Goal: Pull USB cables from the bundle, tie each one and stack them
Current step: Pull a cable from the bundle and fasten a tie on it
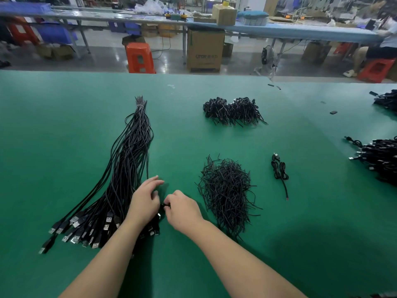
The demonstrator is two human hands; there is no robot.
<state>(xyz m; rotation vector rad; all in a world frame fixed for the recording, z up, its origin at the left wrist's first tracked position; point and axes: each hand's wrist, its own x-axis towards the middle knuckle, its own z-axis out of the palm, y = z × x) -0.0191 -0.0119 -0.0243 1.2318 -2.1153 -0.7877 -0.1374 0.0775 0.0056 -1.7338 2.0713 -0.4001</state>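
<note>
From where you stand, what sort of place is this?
Probably a factory assembly floor for cables. A big tied bundle of black USB cables lies on a green work table, with a heap of loose black twist ties and long workbenches with brown cardboard boxes behind.

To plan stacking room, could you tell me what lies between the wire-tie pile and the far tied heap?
Head view: only bare green mat between the tie pile and the heap.
</note>
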